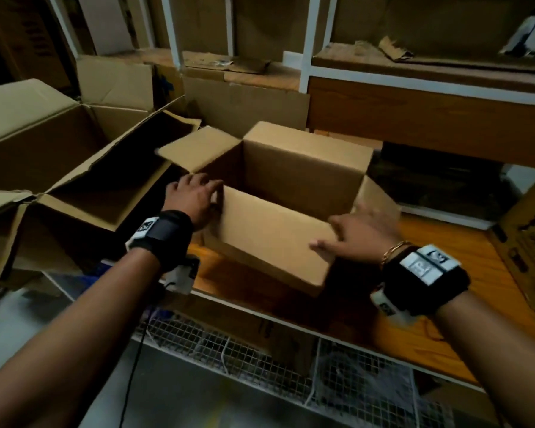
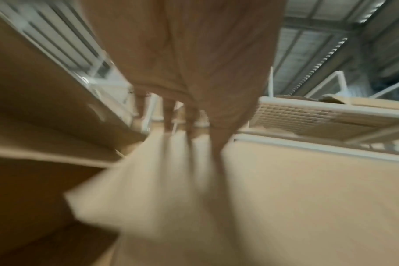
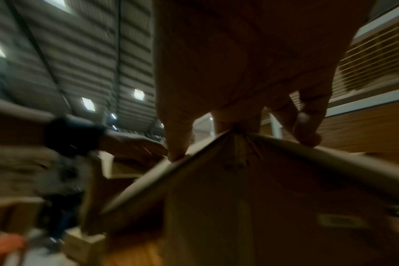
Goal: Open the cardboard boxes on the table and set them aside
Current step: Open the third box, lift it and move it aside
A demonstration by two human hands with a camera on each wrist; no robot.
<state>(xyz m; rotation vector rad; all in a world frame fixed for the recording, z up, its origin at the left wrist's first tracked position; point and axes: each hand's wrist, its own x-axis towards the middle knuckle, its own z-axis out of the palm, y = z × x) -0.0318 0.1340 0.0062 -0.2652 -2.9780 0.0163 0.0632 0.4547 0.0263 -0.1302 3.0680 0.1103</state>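
A plain cardboard box (image 1: 294, 171) stands open on the wooden table (image 1: 464, 291), all its top flaps turned outward. The near flap (image 1: 269, 239) slopes down toward me. My left hand (image 1: 195, 199) rests on the near-left corner, its fingers laid on the cardboard (image 2: 285, 198). My right hand (image 1: 362, 233) lies spread over the near-right corner. Its thumb (image 3: 176, 153) presses the edge of the near flap, and its other fingers (image 3: 307, 133) press the right flap (image 1: 380, 193). Neither hand grips. The box (image 3: 239, 207) looks empty where its inside shows. Both wrist views are blurred.
A bigger open cardboard box (image 1: 59, 156) sits close on the left, its flap almost touching the small box. A printed carton (image 1: 531, 242) stands at the right table edge. White shelving (image 1: 309, 41) with cardboard rises behind. A wire mesh shelf (image 1: 291, 381) runs under the table.
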